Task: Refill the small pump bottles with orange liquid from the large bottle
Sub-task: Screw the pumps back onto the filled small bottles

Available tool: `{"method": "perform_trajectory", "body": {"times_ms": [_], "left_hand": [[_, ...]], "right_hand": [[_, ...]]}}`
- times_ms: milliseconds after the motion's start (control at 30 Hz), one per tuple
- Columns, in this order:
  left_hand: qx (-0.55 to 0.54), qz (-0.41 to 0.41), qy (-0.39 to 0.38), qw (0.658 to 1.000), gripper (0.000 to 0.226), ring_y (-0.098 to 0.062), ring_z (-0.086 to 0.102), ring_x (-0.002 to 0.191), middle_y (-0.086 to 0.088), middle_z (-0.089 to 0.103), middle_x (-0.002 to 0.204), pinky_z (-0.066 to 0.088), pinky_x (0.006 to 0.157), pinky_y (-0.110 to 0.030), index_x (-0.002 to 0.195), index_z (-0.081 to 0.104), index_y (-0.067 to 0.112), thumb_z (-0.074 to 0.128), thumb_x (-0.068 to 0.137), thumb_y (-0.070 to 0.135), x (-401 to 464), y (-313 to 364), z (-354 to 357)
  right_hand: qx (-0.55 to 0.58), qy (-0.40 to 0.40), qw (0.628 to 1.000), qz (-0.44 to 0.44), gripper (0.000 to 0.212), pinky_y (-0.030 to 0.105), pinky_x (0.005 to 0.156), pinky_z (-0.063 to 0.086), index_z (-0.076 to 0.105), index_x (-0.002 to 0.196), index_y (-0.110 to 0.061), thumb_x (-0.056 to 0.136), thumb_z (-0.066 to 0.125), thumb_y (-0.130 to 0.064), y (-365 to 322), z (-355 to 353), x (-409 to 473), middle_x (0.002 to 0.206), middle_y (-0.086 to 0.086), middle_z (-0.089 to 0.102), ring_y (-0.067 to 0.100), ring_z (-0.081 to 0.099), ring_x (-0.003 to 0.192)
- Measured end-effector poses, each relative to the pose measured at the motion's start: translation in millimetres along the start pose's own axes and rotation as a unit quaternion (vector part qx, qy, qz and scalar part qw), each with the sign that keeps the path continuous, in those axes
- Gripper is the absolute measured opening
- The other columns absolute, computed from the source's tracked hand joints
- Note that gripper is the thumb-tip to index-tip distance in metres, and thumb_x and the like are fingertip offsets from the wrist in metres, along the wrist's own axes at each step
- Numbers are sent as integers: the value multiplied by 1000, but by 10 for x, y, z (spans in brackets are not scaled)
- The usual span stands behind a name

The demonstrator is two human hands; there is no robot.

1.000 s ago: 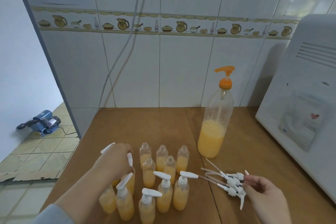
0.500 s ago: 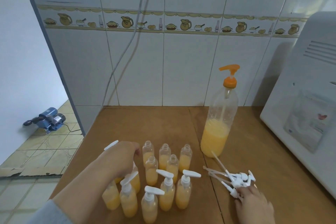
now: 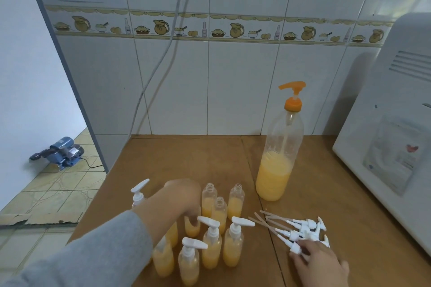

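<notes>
Head view: the left hand point(image 3: 180, 198) curls its fingers down onto an uncapped small bottle point(image 3: 192, 226) in the near cluster. The right hand point(image 3: 319, 261) pinches a loose white pump point(image 3: 296, 248) from the pile at near right. The large bottle point(image 3: 278, 158) stands farther back, right of the cluster.

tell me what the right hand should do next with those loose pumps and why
Probably pick one pump up and carry it to an uncapped bottle. The right hand has its fingers on the loose pump heads, while three small bottles at the back stand filled with open necks, and the left hand reaches down among the bottles beside them.
</notes>
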State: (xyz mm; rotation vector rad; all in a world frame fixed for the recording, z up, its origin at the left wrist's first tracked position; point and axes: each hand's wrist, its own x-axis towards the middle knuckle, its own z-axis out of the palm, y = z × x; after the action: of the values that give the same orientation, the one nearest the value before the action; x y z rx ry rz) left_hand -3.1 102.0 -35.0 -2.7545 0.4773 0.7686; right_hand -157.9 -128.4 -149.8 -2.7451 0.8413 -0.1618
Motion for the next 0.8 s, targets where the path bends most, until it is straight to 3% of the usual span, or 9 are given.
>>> {"method": "perform_trajectory", "body": {"times_ms": [67,133,233,300,400,500,600,733,800], "left_hand": [[25,-3,-5,1000,44,-20,62,96,-2,61,106,51,88,-33,113,61,12,69,82,43,35,43,20],[32,-9,17,999,44,-21,61,100,-4,60,114,51,89,-32,117,59,10,68,84,37,60,80,49],[15,-7,50,999,26,-20,65,98,-4,65,106,53,86,-30,110,63,9,66,87,20,77,100,67],[-17,2,69,997,22,-18,66,90,-2,66,96,55,77,-27,103,64,12,68,83,21,10,46,16],[-119,9,123,985,29,-12,63,79,3,64,91,47,59,-21,100,64,17,74,75,28,-186,-126,-138],[-246,10,209,946,26,-7,58,75,7,61,87,41,56,-18,91,63,25,76,72,36,-443,-343,-232],[-459,36,324,827,22,-12,58,66,5,64,73,47,58,-24,79,66,26,75,71,45,-626,-438,-136],[-734,145,313,585,35,-31,66,85,-11,70,90,55,81,-41,92,71,16,66,76,47,-687,-245,42],[-766,192,300,535,44,-26,66,84,-8,70,94,54,78,-41,97,69,14,61,78,52,-690,-163,64]], "right_hand": [[23,-4,1000,12,17,33,97,28,58,99,-53,82,58,-48,-26,-35,-18,128,-28,51,2,43,125],[90,-12,996,17,15,33,93,33,59,81,-51,77,70,-41,-42,-86,-6,99,-22,61,7,55,105],[274,23,961,20,39,9,72,40,67,60,-45,60,87,-12,33,-163,-25,66,-9,63,11,61,75],[353,48,934,16,50,0,66,38,68,73,-48,59,87,-3,28,-309,-79,74,-14,65,2,59,78],[434,52,900,-5,43,-2,62,39,72,75,-41,66,83,0,-6,-623,-81,74,-17,69,-8,60,68],[480,42,874,-63,38,6,57,45,76,75,-36,69,80,1,-138,-993,-89,70,-5,71,4,59,57],[504,38,853,-128,36,13,56,47,75,80,-39,68,80,-5,-425,-1333,-137,75,-4,71,11,58,60],[528,48,827,-189,23,16,60,49,74,83,-40,68,76,-22,-826,-1672,-163,78,0,69,15,60,70],[515,56,827,-217,18,18,62,49,74,84,-39,71,72,-28,-984,-1790,-146,81,2,68,17,59,75]]}}
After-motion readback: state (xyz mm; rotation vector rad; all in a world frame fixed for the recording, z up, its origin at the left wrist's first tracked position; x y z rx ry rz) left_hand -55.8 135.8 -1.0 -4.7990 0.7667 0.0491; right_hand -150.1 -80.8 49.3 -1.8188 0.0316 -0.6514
